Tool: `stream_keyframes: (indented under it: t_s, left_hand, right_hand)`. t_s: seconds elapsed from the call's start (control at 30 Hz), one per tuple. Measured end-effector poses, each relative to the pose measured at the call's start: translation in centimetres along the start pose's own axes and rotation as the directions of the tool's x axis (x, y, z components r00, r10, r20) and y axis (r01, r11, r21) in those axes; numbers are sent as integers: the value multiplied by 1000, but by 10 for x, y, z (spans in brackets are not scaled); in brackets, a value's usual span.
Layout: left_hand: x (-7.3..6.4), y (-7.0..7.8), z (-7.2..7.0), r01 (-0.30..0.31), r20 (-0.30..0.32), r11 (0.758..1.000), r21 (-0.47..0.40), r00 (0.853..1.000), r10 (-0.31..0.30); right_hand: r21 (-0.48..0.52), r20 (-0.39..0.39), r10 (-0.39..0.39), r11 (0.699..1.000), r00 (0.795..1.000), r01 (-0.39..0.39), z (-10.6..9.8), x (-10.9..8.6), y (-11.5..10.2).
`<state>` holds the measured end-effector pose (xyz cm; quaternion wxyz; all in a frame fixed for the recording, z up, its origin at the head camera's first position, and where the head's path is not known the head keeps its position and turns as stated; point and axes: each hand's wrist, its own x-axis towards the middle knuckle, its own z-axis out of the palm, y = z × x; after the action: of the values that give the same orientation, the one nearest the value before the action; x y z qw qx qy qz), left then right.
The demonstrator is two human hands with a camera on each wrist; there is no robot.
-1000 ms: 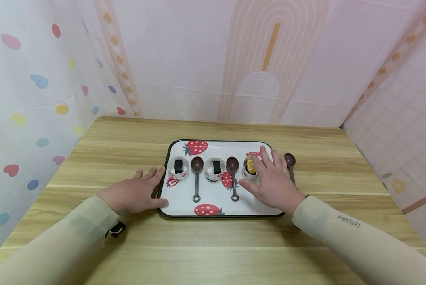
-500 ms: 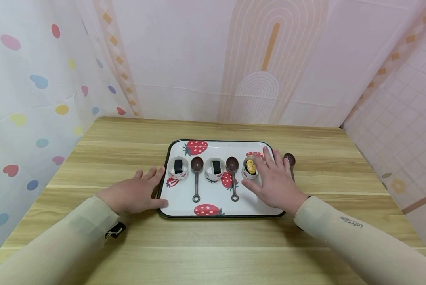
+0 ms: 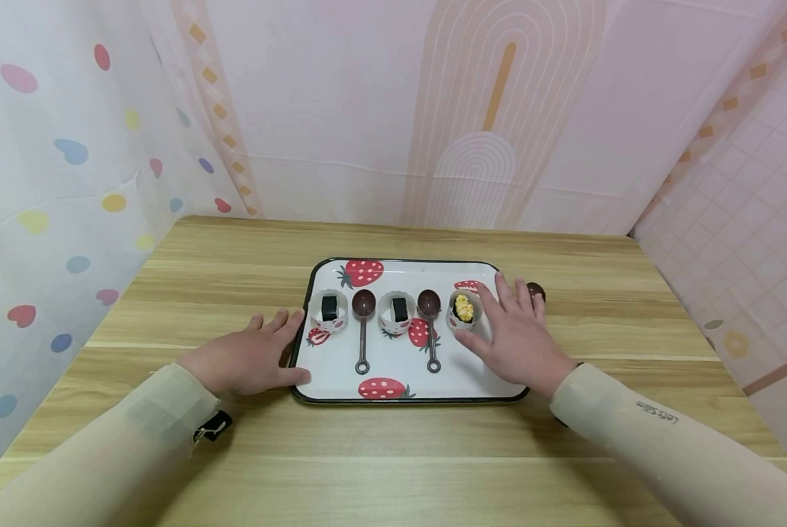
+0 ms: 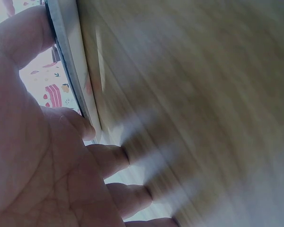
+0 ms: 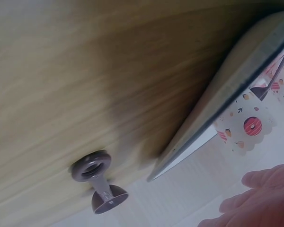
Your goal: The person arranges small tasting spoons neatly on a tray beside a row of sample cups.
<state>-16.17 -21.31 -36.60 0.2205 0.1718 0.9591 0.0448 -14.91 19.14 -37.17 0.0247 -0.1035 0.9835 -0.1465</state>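
Note:
A white strawberry-print tray [image 3: 472, 380] with a dark rim lies on the wooden table. My left hand [image 3: 241, 360] rests at its left edge, fingers spread, thumb [image 4: 33, 35] over the rim. On the tray, left to right, are a paper cup [image 3: 338, 323] with a black-wrapped piece, a brown measuring spoon [image 3: 363, 303], a similar cup [image 3: 388, 322], a second spoon [image 3: 429, 301], and a cup with a yellow-topped piece [image 3: 463, 309]. My right hand [image 3: 521, 344] is spread over the tray's right side beside the yellow-topped piece's cup, holding nothing.
A third brown measuring spoon [image 5: 92, 165] lies on the table right of the tray; my right hand partly hides it in the head view. A patterned curtain [image 3: 340, 110] hangs behind the table [image 3: 393, 468], with others along both sides.
My right hand has slid slightly right, uncovering more of the yellow-topped piece's cup and hiding more of the third measuring spoon. My left hand and the tray look unmoved.

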Motion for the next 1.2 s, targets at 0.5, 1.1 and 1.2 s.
stream_keyframes:
  t_s: [0.5, 1.1, 1.2]
  left_hand:
    - [-1, 0, -1, -2, -1, 1000, -2, 1000, 2]
    - [0, 0, -1, 1, 3, 1000, 1, 1000, -1]
    - [0, 0, -1, 1, 4, 1000, 1, 1000, -1]
  right_hand:
    - [-8, -17, 7, 1000, 1000, -7, -4, -4, 11]
    - [40, -11, 74, 996, 997, -74, -11, -13, 33]
    - [45, -13, 76, 996, 997, -75, -13, -15, 37]
